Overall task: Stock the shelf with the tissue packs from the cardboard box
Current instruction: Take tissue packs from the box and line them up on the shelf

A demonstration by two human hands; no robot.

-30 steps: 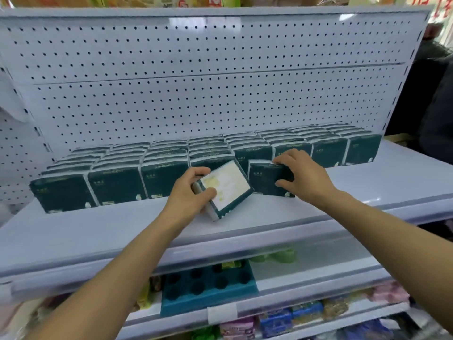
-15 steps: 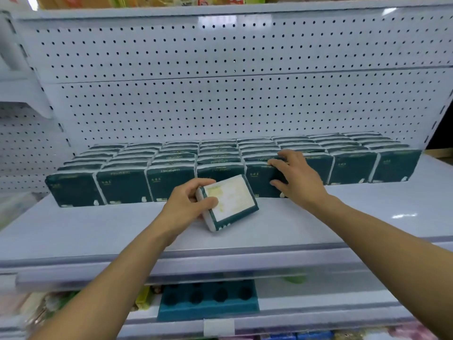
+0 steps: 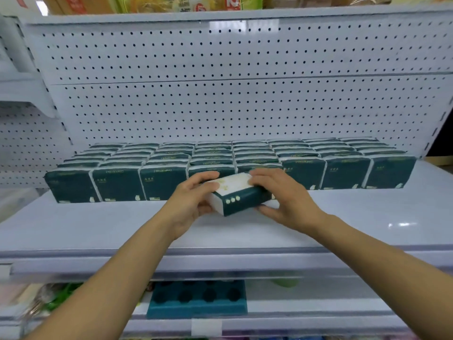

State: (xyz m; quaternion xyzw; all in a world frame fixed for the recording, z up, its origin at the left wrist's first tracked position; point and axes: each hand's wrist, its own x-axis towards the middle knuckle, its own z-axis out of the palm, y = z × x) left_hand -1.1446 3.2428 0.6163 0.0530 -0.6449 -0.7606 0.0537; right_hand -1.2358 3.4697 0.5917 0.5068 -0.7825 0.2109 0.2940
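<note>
Both my hands on one tissue pack, just in front of the stocked row.

My left hand (image 3: 190, 202) and right hand (image 3: 285, 196) curl round the ends of the tissue pack (image 3: 236, 196), held tilted just above the shelf (image 3: 98, 229). If I push it in crooked, it could knock the standing row of packs (image 3: 117, 184) beyond my fingers askew, or slip from my grip, being soft. It is dark green with a pale cream face and three light dots on its near side.

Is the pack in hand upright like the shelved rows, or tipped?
Tipped. The tissue pack shows its broad pale face upward, held between left hand and right hand, while the front row packs stand upright.
</note>
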